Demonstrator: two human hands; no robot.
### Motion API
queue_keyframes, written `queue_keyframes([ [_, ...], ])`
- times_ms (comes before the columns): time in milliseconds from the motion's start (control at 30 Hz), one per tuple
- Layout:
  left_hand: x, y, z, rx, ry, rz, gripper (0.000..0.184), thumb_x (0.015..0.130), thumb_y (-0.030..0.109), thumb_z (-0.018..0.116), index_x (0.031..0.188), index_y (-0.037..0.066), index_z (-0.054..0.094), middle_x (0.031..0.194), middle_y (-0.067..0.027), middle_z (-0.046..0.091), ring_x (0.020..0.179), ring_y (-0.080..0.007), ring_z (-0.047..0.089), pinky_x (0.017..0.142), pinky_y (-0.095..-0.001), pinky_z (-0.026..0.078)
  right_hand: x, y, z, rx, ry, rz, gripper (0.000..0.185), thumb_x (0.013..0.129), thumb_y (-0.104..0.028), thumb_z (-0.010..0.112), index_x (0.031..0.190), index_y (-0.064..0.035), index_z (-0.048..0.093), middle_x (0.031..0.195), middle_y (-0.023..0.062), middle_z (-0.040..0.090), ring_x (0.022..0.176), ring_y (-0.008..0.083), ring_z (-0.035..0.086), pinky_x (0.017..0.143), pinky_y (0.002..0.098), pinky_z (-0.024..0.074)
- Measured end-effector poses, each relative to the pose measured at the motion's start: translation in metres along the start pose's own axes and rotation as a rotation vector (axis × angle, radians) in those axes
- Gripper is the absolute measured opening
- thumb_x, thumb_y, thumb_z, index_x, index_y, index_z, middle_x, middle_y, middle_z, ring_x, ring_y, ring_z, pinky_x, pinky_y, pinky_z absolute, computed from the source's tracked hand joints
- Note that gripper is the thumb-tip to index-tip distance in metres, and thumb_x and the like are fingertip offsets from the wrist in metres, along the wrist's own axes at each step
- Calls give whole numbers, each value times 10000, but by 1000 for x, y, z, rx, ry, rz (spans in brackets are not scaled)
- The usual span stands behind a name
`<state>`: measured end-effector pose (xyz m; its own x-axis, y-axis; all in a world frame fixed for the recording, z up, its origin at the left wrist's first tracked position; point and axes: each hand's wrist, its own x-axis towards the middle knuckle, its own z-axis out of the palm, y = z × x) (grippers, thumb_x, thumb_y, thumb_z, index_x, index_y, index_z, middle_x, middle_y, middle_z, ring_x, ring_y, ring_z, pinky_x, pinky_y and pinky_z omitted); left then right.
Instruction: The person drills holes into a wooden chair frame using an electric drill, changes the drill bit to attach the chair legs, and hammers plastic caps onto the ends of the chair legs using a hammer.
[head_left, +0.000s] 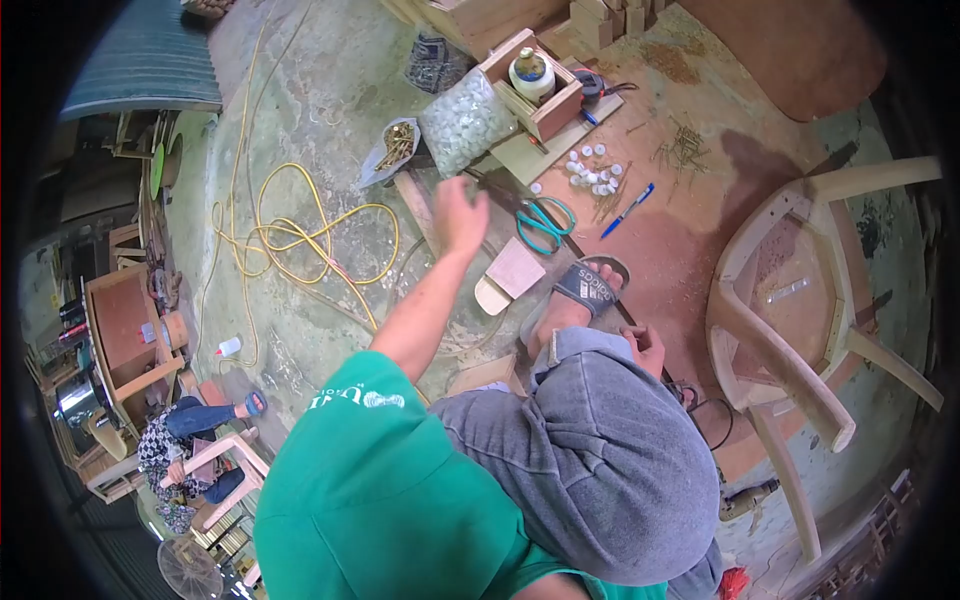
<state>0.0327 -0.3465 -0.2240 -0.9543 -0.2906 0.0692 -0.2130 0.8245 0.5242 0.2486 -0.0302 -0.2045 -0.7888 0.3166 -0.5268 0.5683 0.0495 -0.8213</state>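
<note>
My left hand reaches forward over the floor, fingers curled and somewhat blurred; anything inside them is hidden. It is beside a clear bag of whitish pieces and above a wooden strip. Teal-handled scissors lie to its right, blades pointing towards it. Close to my sandalled foot is a small wooden block with a rounded end. By my knee, my right hand has its fingers curled in, partly covered by the trouser leg. What it holds, if anything, does not show.
A chair frame lies legs-up at right. Screws in an open bag, a wooden box with a bottle, white caps and a blue pen are ahead. A yellow hose loops left. Another person sits far left.
</note>
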Motion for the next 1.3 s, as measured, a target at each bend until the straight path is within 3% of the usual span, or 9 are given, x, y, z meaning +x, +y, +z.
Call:
queue_keyframes([
  [200,23,-116,-13,108,470,-504,753,714,331,801,1302,46,427,1244,-186,495,1178,-368,478,1005,-468,390,4,12,3,13,-26,41,164,892,-135,649,880,26,619,773,64,625,715,134,586,650,285,471],
  [300,62,-99,-56,65,624,-131,624,719,337,811,1202,38,554,1195,-181,543,1165,-342,520,966,-436,425,3,9,4,22,-7,17,167,891,-136,652,875,26,613,771,66,624,707,138,590,646,288,472],
  [400,115,-129,-84,-83,135,69,391,753,305,804,994,24,679,1028,-173,647,1042,-311,621,859,-413,484,1,-3,4,38,-5,6,170,895,-142,645,879,23,607,772,66,621,680,133,586,609,279,477],
  [500,166,-149,-86,-88,329,-181,265,812,252,768,806,-5,701,822,-154,686,774,-269,691,690,-383,520,1,-1,0,26,-9,23,170,901,-146,631,890,22,607,789,64,622,660,125,583,578,263,477],
  [700,208,-92,-102,-565,357,-407,289,882,222,712,925,-62,684,804,-124,680,557,-197,656,527,-290,504,1,-3,1,61,27,89,170,902,-144,624,900,25,606,811,65,624,659,121,577,577,258,489],
  [800,215,-73,-90,-802,422,-534,313,894,203,695,1006,-87,656,907,-138,674,671,-187,675,548,-269,507,2,-13,2,28,-3,99,169,904,-143,620,898,24,602,820,65,625,671,120,581,581,260,497],
  [900,202,-77,-71,-1033,89,-325,374,908,216,683,1146,-58,592,1056,-144,636,835,-180,655,610,-291,550,2,-12,4,24,-15,81,168,907,-143,617,893,24,601,814,64,622,673,122,581,587,260,499],
  [1133,55,-94,-38,191,-31,-408,623,792,392,741,1204,-9,501,1210,-236,588,1176,-396,558,1002,-467,443,6,-14,14,46,-34,62,184,914,-154,621,884,25,593,811,63,616,673,119,572,581,261,472],
  [1300,26,-90,-37,161,-265,-610,568,798,367,680,1173,-30,522,1163,-288,613,1168,-429,571,995,-477,449,3,-26,18,69,-60,11,189,915,-158,631,898,28,600,823,61,617,703,110,562,608,260,461],
])
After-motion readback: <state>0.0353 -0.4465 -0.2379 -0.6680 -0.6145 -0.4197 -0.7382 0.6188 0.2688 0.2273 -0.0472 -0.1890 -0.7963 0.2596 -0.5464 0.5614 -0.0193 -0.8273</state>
